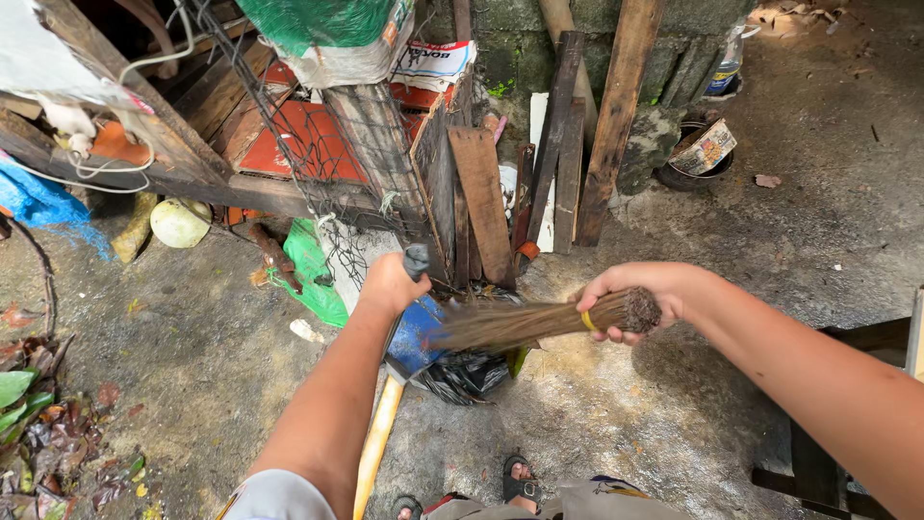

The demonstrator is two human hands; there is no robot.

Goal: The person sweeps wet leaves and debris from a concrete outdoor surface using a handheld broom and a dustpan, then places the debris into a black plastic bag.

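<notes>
Hands grip stick broom [539,323] and blue dustpan [416,337].

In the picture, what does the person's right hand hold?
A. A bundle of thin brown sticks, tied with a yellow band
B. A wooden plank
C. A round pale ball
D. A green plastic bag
A: the right hand closes around the thick end of a stick broom bound by a yellow band, its thin ends pointing toward the blue dustpan that the left hand holds by its handle.
</notes>
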